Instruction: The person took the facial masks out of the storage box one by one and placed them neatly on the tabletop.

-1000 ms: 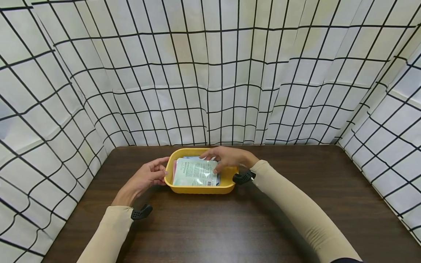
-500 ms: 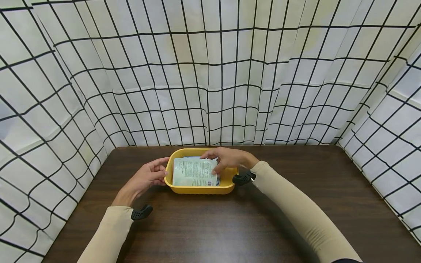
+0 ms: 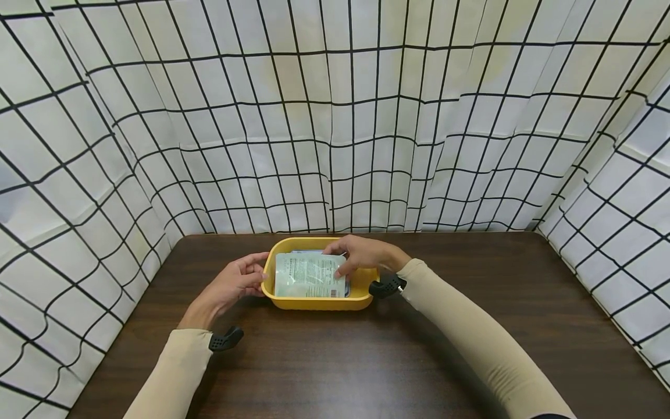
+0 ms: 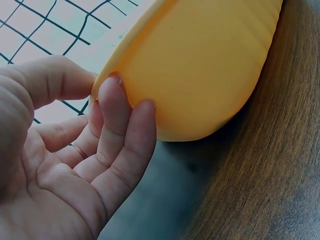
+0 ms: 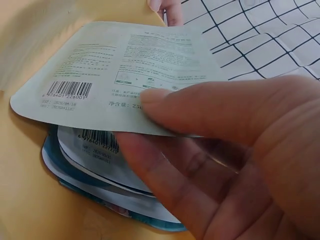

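A yellow plastic basin (image 3: 319, 303) stands on the table with flat packets stacked inside. My left hand (image 3: 232, 282) pinches its left rim, thumb on one side and fingertips on the outer wall, as the left wrist view shows. My right hand (image 3: 363, 254) reaches in from the right and pinches the edge of the top packet, a pale green sachet (image 5: 100, 65) with printed text and a barcode, thumb above and fingers beneath. In the right wrist view this sachet is lifted off the stack at the near edge. Below it lie several more packets (image 5: 95, 147), mostly covered.
The dark wooden table (image 3: 335, 361) extends around the basin. White cloth walls (image 3: 366, 145) with a black grid enclose its back and sides. Black wrist cameras (image 3: 387, 285) sit on both forearms.
The pale green sachet has shifted slightly left and straightened in the basin, covering a pink edge seen earlier at left. The right hand stays on its edge; the left hand keeps its place.
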A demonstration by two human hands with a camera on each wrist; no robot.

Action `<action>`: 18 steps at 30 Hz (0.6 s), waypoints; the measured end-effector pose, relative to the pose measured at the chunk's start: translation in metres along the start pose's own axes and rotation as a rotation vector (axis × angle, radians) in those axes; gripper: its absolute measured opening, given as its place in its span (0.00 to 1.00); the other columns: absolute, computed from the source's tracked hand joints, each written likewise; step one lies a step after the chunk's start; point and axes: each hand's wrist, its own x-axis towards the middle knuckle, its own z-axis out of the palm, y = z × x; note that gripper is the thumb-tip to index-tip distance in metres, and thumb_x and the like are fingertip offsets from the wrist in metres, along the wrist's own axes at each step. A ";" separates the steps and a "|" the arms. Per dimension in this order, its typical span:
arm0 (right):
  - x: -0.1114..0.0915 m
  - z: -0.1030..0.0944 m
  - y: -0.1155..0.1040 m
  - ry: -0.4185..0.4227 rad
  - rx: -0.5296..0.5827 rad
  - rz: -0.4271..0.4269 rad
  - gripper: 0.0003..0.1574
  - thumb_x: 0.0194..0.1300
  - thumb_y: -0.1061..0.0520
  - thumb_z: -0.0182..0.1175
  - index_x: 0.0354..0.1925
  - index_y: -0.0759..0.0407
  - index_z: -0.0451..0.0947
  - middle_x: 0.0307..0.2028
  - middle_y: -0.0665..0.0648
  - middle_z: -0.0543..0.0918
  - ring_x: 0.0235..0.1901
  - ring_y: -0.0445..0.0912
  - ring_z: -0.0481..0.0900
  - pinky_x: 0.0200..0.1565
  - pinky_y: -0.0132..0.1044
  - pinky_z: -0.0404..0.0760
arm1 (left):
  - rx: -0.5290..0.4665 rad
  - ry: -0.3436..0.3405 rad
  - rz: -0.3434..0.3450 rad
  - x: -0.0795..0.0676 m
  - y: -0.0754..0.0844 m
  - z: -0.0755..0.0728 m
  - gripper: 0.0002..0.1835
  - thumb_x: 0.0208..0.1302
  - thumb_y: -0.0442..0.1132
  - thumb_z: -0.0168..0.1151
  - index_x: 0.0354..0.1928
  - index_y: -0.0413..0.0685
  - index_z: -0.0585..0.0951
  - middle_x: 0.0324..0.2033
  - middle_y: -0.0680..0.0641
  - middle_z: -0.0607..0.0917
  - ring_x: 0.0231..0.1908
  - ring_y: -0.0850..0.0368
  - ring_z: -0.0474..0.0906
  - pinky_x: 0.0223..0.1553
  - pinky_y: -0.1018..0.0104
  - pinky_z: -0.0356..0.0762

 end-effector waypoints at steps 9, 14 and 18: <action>-0.002 0.001 -0.003 -0.019 0.039 -0.012 0.21 0.65 0.65 0.67 0.55 0.52 0.82 0.47 0.55 0.87 0.43 0.49 0.86 0.43 0.45 0.87 | -0.005 0.008 -0.009 0.000 0.001 0.000 0.38 0.69 0.33 0.60 0.78 0.41 0.58 0.39 0.45 0.80 0.33 0.55 0.80 0.42 0.60 0.86; -0.002 0.001 -0.004 0.028 0.061 -0.024 0.22 0.67 0.66 0.65 0.58 0.54 0.81 0.47 0.55 0.87 0.42 0.50 0.87 0.41 0.45 0.87 | -0.016 0.010 -0.016 -0.001 0.001 0.000 0.38 0.70 0.33 0.60 0.78 0.41 0.58 0.40 0.45 0.79 0.35 0.55 0.81 0.43 0.59 0.86; -0.003 0.000 -0.005 0.060 0.061 -0.041 0.23 0.67 0.65 0.64 0.60 0.56 0.80 0.47 0.56 0.86 0.41 0.50 0.86 0.40 0.45 0.87 | -0.030 0.017 -0.024 -0.002 0.003 0.000 0.37 0.70 0.34 0.60 0.77 0.41 0.59 0.42 0.46 0.79 0.40 0.54 0.80 0.45 0.58 0.85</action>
